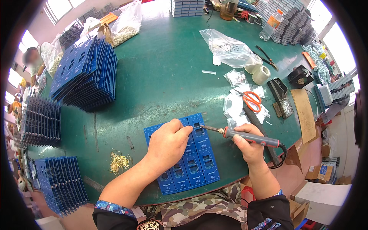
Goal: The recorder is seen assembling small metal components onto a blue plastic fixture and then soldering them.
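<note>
A blue circuit board panel (199,161) made of several small boards lies flat on the green table (161,76) just in front of me. My left hand (168,143) rests on its upper part, fingers curled and pinching down near the top row. In my right hand (249,143) is a soldering iron (249,137) with a grey and red handle. Its metal tip points left and touches the panel next to my left fingertips. The iron's black cord loops off to the right.
Stacks of blue panels (86,73) lie at the left and lower left (61,184). A heap of yellow pins (119,161) sits left of my arm. Orange scissors (252,100), small clear bags, tape rolls (260,74), pliers and a plastic bag (228,48) lie right. A person sits far left.
</note>
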`<state>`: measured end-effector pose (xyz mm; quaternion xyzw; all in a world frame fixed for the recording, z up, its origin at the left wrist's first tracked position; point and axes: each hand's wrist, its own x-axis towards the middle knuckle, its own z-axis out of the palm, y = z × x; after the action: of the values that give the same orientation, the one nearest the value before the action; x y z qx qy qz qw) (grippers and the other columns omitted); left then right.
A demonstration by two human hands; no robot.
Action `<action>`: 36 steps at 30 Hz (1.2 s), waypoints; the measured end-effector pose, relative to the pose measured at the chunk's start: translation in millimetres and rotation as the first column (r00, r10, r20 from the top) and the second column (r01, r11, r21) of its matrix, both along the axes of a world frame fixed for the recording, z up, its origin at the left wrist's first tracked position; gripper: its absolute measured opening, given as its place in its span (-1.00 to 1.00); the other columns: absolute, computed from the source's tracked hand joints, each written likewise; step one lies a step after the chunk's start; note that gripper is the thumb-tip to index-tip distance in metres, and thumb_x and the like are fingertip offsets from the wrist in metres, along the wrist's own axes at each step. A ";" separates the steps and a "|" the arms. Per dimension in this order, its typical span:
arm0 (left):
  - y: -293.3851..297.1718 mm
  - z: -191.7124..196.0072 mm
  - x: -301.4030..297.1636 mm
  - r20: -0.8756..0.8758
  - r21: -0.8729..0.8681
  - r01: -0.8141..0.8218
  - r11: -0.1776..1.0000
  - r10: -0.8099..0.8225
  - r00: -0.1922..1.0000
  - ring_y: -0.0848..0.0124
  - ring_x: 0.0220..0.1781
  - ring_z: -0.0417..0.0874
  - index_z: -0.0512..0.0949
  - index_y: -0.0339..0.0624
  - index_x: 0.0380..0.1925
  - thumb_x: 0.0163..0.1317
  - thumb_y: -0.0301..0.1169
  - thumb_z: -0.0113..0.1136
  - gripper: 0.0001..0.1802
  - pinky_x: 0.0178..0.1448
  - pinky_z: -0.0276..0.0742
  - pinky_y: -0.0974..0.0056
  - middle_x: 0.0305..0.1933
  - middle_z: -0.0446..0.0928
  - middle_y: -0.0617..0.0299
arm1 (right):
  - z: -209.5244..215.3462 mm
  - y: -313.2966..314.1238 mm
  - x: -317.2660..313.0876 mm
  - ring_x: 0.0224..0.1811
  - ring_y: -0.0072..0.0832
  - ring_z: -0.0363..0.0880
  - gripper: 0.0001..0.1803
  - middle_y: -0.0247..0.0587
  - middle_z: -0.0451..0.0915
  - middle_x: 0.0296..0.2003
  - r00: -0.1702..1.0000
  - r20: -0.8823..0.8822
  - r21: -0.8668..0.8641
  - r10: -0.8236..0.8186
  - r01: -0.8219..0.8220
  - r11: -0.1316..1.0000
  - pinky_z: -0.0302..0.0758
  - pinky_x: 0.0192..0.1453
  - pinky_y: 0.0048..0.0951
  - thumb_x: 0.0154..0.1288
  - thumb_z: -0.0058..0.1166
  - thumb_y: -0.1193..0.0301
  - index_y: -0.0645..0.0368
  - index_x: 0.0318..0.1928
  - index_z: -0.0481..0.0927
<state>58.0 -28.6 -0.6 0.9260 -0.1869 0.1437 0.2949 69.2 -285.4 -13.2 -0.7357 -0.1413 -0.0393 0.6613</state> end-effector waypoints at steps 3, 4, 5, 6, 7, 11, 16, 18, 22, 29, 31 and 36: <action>0.4 0.7 -0.3 0.003 -0.016 -0.002 1.000 0.002 1.000 0.20 -0.41 0.59 0.62 -0.18 -0.29 0.05 -0.56 0.25 -0.82 -0.37 0.52 0.19 -0.41 0.49 0.16 | 1.6 1.6 -1.9 -0.46 -0.64 0.45 -0.82 -0.28 0.54 -0.44 0.998 -0.045 0.099 -0.046 0.050 0.994 0.38 -0.36 -0.56 0.16 0.20 0.53 0.35 -0.23 0.57; 0.5 1.0 -0.4 0.006 -0.034 -0.002 0.999 0.002 1.000 0.20 -0.41 0.58 0.62 -0.17 -0.28 0.05 -0.57 0.25 -0.81 -0.38 0.52 0.19 -0.42 0.49 0.16 | 0.1 0.4 -2.0 -0.46 -0.64 0.45 -0.82 -0.28 0.54 -0.44 0.998 -0.045 0.099 -0.046 0.050 0.994 0.38 -0.36 -0.56 0.16 0.20 0.53 0.35 -0.23 0.57; 0.3 1.4 -0.6 0.007 -0.034 -0.001 0.999 0.001 1.000 0.20 -0.41 0.58 0.62 -0.17 -0.28 0.05 -0.57 0.25 -0.81 -0.38 0.52 0.19 -0.42 0.49 0.16 | -2.8 -1.9 -1.6 -0.45 -0.64 0.45 -0.82 -0.27 0.55 -0.44 0.998 -0.032 0.098 -0.046 0.049 0.994 0.38 -0.36 -0.57 0.15 0.20 0.54 0.35 -0.22 0.57; 0.2 1.8 -0.9 0.013 -0.033 0.010 0.999 -0.009 1.000 0.20 -0.41 0.58 0.62 -0.17 -0.28 0.04 -0.57 0.25 -0.81 -0.38 0.52 0.19 -0.42 0.49 0.16 | -4.3 -3.2 -1.3 -0.45 -0.64 0.46 -0.82 -0.27 0.55 -0.44 0.999 -0.019 0.096 -0.046 0.047 0.994 0.39 -0.36 -0.57 0.15 0.19 0.55 0.35 -0.22 0.57; 0.0 2.0 -1.1 0.020 -0.032 0.021 0.999 -0.020 1.000 0.20 -0.41 0.58 0.62 -0.17 -0.28 0.04 -0.57 0.25 -0.80 -0.38 0.52 0.19 -0.42 0.49 0.17 | -3.6 -3.0 -1.2 -0.45 -0.64 0.46 -0.82 -0.27 0.55 -0.44 0.999 -0.018 0.096 -0.046 0.048 0.994 0.39 -0.36 -0.57 0.15 0.19 0.55 0.35 -0.22 0.57; 0.0 1.6 -1.1 0.022 -0.007 0.022 1.000 -0.022 1.000 0.20 -0.41 0.58 0.63 -0.17 -0.29 0.03 -0.57 0.25 -0.80 -0.38 0.52 0.19 -0.43 0.49 0.17 | -1.2 -1.1 -1.1 -0.46 -0.63 0.46 -0.81 -0.25 0.56 -0.44 1.000 0.015 0.058 0.002 -0.003 0.998 0.38 -0.38 -0.57 0.14 0.21 0.55 0.35 -0.22 0.57; -0.3 0.6 -0.8 0.032 0.002 0.024 1.000 -0.024 0.999 0.20 -0.40 0.58 0.63 -0.18 -0.32 0.02 -0.57 0.25 -0.82 -0.38 0.52 0.18 -0.44 0.49 0.17 | 1.2 0.2 -1.5 -0.49 -0.63 0.45 -0.81 -0.26 0.56 -0.46 1.000 -0.012 0.061 0.021 -0.020 0.998 0.37 -0.40 -0.57 0.13 0.22 0.54 0.34 -0.23 0.58; -1.1 1.4 -0.8 0.028 0.004 0.022 1.000 -0.022 0.999 0.20 -0.40 0.58 0.63 -0.18 -0.32 0.02 -0.57 0.25 -0.82 -0.38 0.52 0.18 -0.44 0.49 0.17 | 0.6 -0.3 -0.7 -0.49 -0.63 0.46 -0.81 -0.27 0.56 -0.46 1.000 0.020 0.025 0.019 -0.020 0.999 0.37 -0.40 -0.58 0.13 0.23 0.53 0.34 -0.23 0.58; -1.0 0.8 -0.2 0.030 0.015 0.025 1.000 -0.025 0.999 0.20 -0.41 0.58 0.63 -0.18 -0.32 0.02 -0.57 0.25 -0.82 -0.39 0.51 0.17 -0.44 0.49 0.17 | -0.5 -1.0 -0.3 -0.49 -0.63 0.45 -0.80 -0.27 0.56 -0.47 1.000 0.018 0.007 0.015 -0.015 1.000 0.36 -0.40 -0.57 0.12 0.23 0.53 0.34 -0.23 0.58; -0.3 1.1 -1.2 0.031 -0.007 0.027 1.000 -0.027 0.999 0.20 -0.41 0.57 0.62 -0.18 -0.30 0.02 -0.57 0.25 -0.81 -0.39 0.51 0.18 -0.44 0.49 0.17 | -3.7 -2.1 -0.2 -0.50 -0.62 0.45 -0.81 -0.26 0.56 -0.47 1.000 0.028 0.045 0.005 -0.006 0.999 0.37 -0.40 -0.56 0.13 0.22 0.52 0.34 -0.24 0.58; -0.2 1.5 -1.5 0.018 -0.030 0.014 0.999 -0.014 1.000 0.20 -0.41 0.57 0.62 -0.18 -0.29 0.03 -0.57 0.25 -0.81 -0.39 0.51 0.18 -0.43 0.49 0.18 | -4.1 -3.2 -0.4 -0.50 -0.62 0.45 -0.81 -0.26 0.56 -0.47 0.998 0.053 0.065 -0.016 0.012 0.998 0.37 -0.40 -0.56 0.13 0.22 0.52 0.35 -0.24 0.58; 0.3 0.9 -1.7 0.033 -0.012 0.031 0.999 -0.031 0.999 0.21 -0.42 0.57 0.62 -0.17 -0.29 0.02 -0.58 0.26 -0.80 -0.39 0.51 0.18 -0.43 0.49 0.18 | -1.6 -0.4 -1.1 -0.49 -0.63 0.45 -0.81 -0.26 0.56 -0.47 0.999 0.036 0.057 -0.004 0.002 0.998 0.37 -0.40 -0.56 0.14 0.23 0.52 0.35 -0.24 0.58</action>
<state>56.3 -28.3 0.3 0.9186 -0.2053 0.1556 0.2999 68.0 -285.8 -14.8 -0.7159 -0.1507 -0.0576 0.6793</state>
